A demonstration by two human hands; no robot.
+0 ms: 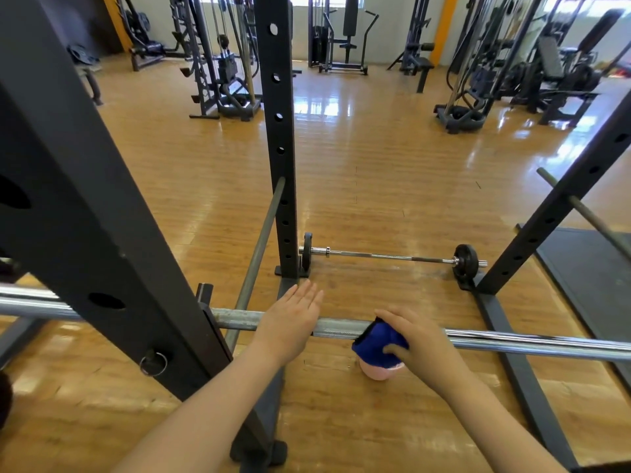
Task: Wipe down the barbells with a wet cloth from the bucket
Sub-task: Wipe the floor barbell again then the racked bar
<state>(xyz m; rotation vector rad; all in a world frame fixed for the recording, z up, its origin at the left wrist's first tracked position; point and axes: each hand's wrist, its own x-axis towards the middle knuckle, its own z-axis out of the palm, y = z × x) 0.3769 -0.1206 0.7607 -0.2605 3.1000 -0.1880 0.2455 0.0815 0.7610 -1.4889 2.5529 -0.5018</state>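
Note:
A steel barbell (532, 344) lies across the squat rack in front of me, running left to right. My right hand (420, 343) grips a blue cloth (374, 344) wrapped over the bar near its middle. My left hand (290, 319) rests flat on the bar a little to the left, fingers straight. A pink rounded object (377, 372), maybe the bucket, shows just below the cloth and is mostly hidden. A second, thinner barbell (382, 256) with small black plates lies on the floor beyond the rack.
Black rack uprights stand at the left (102, 206), centre (278, 138) and right (560, 206). A safety bar (259, 250) slopes down from the centre upright. A dark mat (590, 278) lies at the right. Gym machines line the far wall past the wooden floor.

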